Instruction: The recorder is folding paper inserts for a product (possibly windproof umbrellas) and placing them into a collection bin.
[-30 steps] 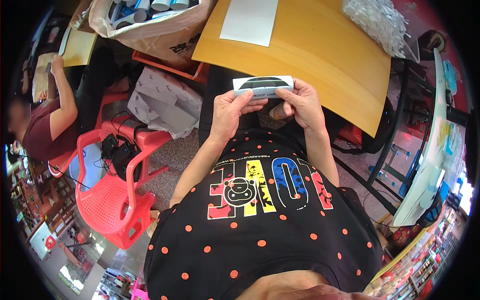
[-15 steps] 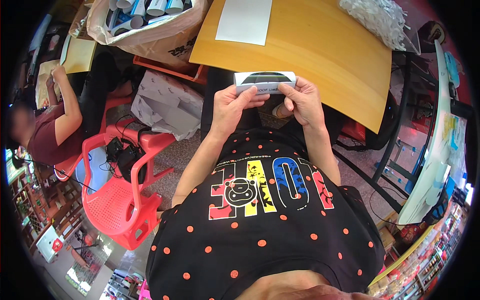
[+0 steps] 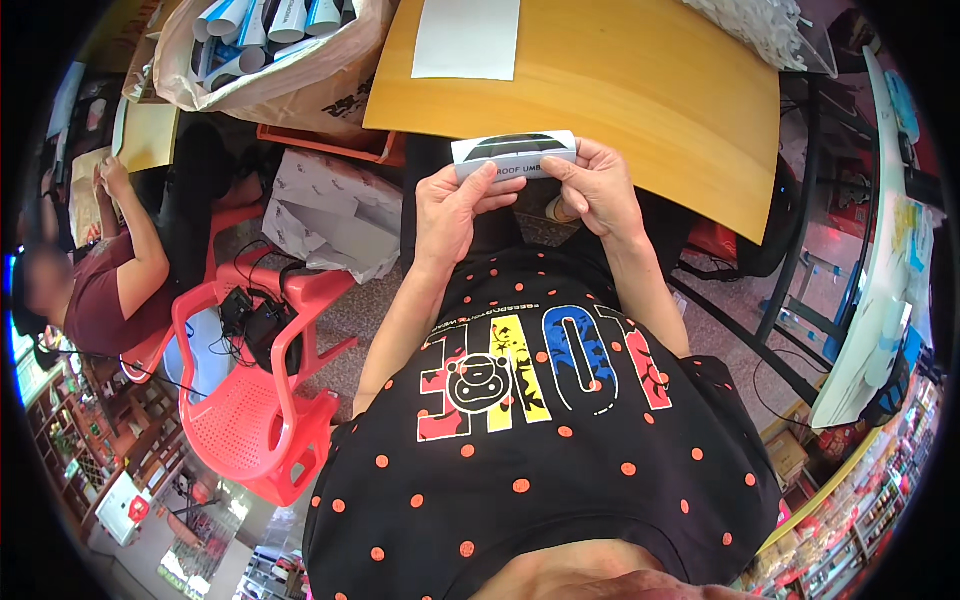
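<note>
Between my two hands is a white paper sleeve [image 3: 515,145], curled into a tube, with a black umbrella picture and dark print on it. My left hand [image 3: 449,212] grips its left end, thumb on the near face and fingers behind. At the right end my right hand [image 3: 600,188] pinches it the same way. The sleeve lies level, just off the near edge of the yellow table [image 3: 600,90]. A white sheet of paper [image 3: 466,38] rests on the tabletop beyond it.
A big bag [image 3: 290,80] of similar blue and white tubes stands left of the table. A clear bag of white strips [image 3: 752,25] sits at the far right. Also left are a white carton [image 3: 325,215], a red plastic chair [image 3: 235,420] holding black cables, and a seated person [image 3: 115,270].
The sleeve and both my hands have shifted slightly left and tilted a little, the right end higher. The whole view has turned a bit. My grip stays the same.
</note>
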The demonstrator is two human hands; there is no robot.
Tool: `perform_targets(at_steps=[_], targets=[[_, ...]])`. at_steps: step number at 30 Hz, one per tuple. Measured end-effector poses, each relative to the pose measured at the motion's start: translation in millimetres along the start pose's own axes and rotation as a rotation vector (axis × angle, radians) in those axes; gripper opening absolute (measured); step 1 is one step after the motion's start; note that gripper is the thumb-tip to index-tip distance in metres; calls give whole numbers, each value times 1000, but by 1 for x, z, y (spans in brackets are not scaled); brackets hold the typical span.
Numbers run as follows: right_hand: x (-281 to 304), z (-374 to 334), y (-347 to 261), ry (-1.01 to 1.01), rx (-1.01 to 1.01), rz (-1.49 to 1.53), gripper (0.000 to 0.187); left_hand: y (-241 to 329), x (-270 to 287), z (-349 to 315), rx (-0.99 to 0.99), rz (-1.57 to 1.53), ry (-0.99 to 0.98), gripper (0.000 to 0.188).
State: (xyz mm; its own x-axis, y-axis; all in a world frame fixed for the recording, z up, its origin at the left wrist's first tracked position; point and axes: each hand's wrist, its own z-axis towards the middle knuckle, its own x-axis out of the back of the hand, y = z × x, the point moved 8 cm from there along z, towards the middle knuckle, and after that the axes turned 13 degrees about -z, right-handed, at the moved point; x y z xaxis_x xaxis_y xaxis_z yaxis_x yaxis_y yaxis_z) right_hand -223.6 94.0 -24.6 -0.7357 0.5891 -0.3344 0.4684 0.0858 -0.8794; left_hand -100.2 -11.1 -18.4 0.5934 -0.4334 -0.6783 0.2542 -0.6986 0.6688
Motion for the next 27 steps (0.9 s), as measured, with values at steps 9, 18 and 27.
perform_targets(at_steps=[9,18,27], targets=[[5,-28,-72,356,454,-966,22,20,-3,0,-98,145,-29,24],[-25,-23,-83,86,742,-1244,13,36,-19,-10,-238,424,-107,21],[-38,-14,-88,-26,846,-1385,13,48,-40,-17,-407,582,-63,19]])
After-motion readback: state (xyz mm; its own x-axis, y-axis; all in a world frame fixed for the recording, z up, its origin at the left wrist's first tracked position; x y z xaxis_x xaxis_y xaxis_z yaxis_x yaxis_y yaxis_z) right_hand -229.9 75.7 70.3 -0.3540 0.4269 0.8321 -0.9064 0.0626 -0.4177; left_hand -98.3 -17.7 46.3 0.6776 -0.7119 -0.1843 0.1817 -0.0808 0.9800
